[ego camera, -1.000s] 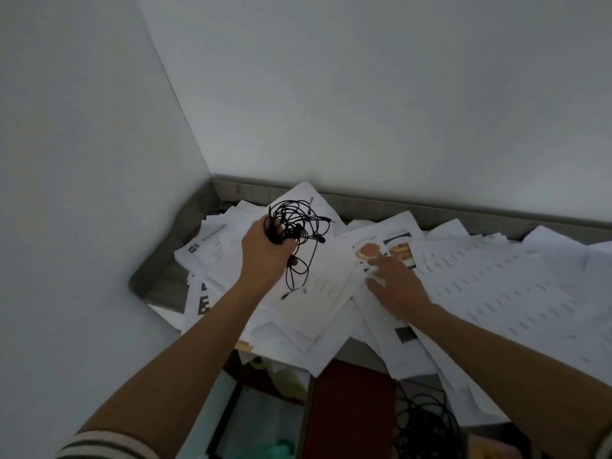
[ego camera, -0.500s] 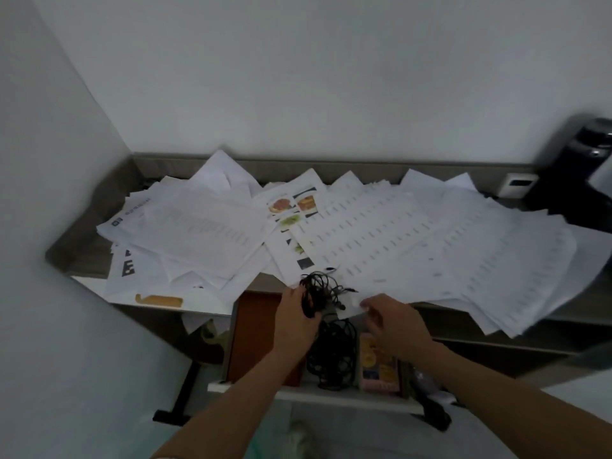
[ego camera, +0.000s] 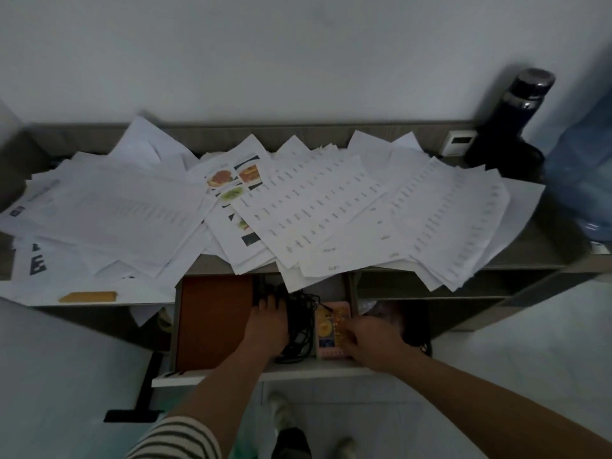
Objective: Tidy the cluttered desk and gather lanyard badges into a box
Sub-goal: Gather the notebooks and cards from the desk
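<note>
Left hand [ego camera: 266, 327] and right hand [ego camera: 374, 341] are both down in the open drawer [ego camera: 265, 367]; the tidying has hardly begun.

The left one lies on a tangle of black cords [ego camera: 299, 313] and the right one touches a pink packet [ego camera: 331, 326] just beside them. It is too dark for me to tell whether either grasps something or is released. I judge that little is done: loose papers [ego camera: 314, 207] cover nearly all the surface [ego camera: 536, 248], and some hang over its front edge above the drawer. I see no lanyard badges and no box for them; perhaps they lie under the sheets. What is left, I think, is stacking the papers and finding the badges. A brown folder [ego camera: 213, 323] fills the drawer's left part. At the back right stand a dark bottle [ego camera: 516, 117] and a blue water jug [ego camera: 583, 180].
</note>
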`<action>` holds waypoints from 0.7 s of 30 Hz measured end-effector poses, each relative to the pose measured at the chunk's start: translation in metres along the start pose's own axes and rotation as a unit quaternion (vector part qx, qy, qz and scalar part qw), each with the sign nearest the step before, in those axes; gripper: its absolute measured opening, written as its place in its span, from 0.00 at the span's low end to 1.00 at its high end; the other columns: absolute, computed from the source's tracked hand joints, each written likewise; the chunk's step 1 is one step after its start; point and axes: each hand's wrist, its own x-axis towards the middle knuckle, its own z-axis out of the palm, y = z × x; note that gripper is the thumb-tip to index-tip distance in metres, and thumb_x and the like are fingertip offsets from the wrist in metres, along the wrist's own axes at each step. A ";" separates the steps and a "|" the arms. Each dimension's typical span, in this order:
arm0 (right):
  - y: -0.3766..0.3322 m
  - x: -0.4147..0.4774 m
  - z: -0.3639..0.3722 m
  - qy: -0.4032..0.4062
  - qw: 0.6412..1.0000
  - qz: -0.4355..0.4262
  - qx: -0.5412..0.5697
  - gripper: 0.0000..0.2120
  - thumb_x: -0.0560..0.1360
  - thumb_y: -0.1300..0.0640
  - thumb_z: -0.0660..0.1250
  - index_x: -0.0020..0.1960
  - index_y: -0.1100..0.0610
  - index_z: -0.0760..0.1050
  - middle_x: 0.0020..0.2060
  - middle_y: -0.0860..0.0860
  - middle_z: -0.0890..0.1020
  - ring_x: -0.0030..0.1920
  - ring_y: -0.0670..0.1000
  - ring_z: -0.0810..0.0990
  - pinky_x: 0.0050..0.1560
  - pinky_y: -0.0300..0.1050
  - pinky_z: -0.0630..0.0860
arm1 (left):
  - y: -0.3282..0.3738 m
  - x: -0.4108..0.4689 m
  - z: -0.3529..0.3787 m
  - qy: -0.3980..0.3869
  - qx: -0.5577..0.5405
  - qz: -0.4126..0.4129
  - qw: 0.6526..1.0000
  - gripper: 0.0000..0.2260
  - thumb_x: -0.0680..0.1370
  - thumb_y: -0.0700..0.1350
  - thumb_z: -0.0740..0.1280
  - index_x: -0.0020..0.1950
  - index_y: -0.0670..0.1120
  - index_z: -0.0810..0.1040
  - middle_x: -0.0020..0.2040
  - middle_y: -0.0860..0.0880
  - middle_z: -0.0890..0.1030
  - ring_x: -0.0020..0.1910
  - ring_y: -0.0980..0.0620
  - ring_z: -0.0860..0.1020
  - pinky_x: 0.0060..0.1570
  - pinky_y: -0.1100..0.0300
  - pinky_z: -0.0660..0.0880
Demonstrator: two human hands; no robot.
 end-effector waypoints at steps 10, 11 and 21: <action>0.001 0.016 -0.024 0.013 0.999 -0.028 0.045 0.11 0.76 0.54 0.63 0.54 0.55 0.80 0.47 0.53 0.83 0.47 0.52 0.81 0.43 0.45 0.77 | -0.034 -0.025 -0.026 -0.037 -0.278 0.040 0.959 0.35 0.67 0.54 0.76 0.71 0.51 0.69 0.68 0.45 0.66 0.65 0.45 0.70 0.62 0.54 0.72; -0.002 0.017 -0.026 0.020 0.998 -0.036 0.050 0.11 0.76 0.53 0.63 0.51 0.55 0.81 0.45 0.53 0.83 0.45 0.52 0.81 0.43 0.46 0.78 | -0.040 -0.034 -0.028 -0.005 -0.298 0.034 0.954 0.32 0.67 0.53 0.76 0.68 0.50 0.72 0.66 0.48 0.68 0.63 0.48 0.71 0.61 0.56 0.72; -0.025 -0.002 0.009 -0.173 0.969 -0.150 -0.095 0.27 0.71 0.38 0.66 0.66 0.49 0.71 0.60 0.49 0.77 0.59 0.53 0.76 0.55 0.46 0.73 | -0.067 -0.122 -0.001 -0.100 -0.102 -0.005 0.990 0.27 0.71 0.58 0.70 0.69 0.55 0.70 0.63 0.53 0.72 0.62 0.52 0.71 0.62 0.55 0.66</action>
